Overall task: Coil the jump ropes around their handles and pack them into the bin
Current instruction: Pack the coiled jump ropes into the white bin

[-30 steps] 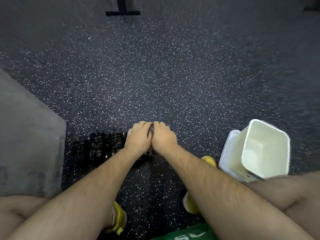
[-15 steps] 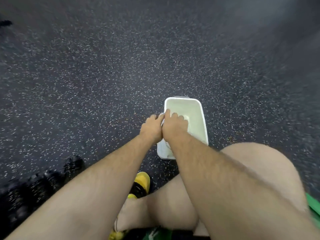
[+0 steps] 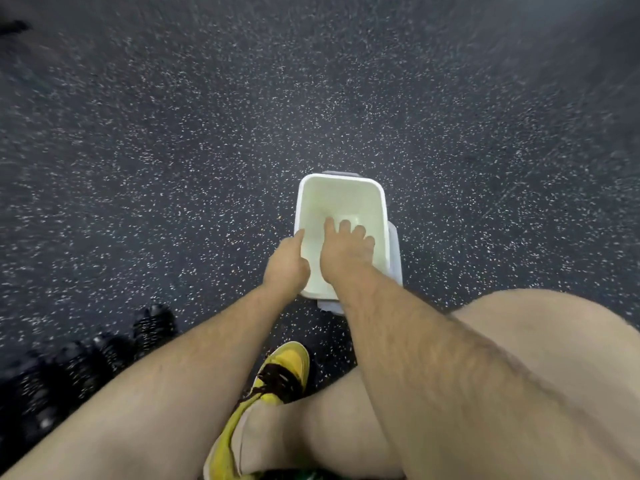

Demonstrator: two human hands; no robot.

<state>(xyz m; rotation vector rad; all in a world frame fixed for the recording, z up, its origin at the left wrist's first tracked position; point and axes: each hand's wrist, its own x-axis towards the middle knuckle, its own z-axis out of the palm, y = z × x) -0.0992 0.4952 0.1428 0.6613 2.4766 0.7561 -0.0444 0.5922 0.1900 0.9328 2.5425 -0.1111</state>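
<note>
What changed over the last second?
Both hands, clasped together on something dark, swung from the floor to the bin. They have parted: right hand reaches inside, fingers spread; left hand sits at the left rim. What they carried is hidden. The dark coils remain on the floor.

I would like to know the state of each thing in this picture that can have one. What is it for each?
bin: upright on the floor, open on top, visible inside bare.
right hand: reaching into the bin, fingers spread, nothing seen in it.
left hand: at the bin's left rim, grip unclear.
jump ropes: dark, blurred bundles on the floor, outside the bin.
yellow shoe: on the foot, laced.
</note>
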